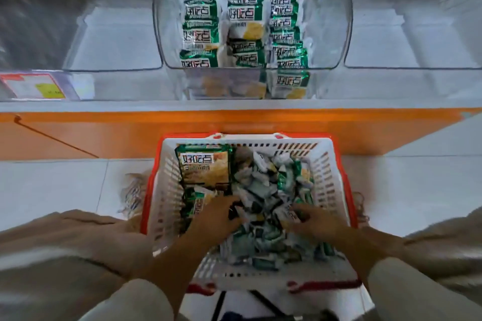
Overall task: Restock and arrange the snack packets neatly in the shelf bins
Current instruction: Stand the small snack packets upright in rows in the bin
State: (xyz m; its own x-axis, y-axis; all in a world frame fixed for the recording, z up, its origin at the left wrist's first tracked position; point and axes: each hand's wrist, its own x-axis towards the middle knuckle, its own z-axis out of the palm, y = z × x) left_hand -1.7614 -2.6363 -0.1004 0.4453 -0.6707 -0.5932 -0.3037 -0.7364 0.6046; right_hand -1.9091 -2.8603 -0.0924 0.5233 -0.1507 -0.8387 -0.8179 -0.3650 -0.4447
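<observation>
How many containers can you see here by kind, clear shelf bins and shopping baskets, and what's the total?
Clear shelf bins: 3, namely the left bin, the middle bin and the right bin
Shopping basket: 1
Total: 4

Shelf (234,105): holding three clear bins (339,34) side by side, far.
Floor (52,185): tiled, near; red-rimmed basket (336,182) sitting at centre.

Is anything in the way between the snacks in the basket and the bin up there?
Nothing visible blocks it. The loose packets lie in the basket; the middle bin is open on top.
</observation>
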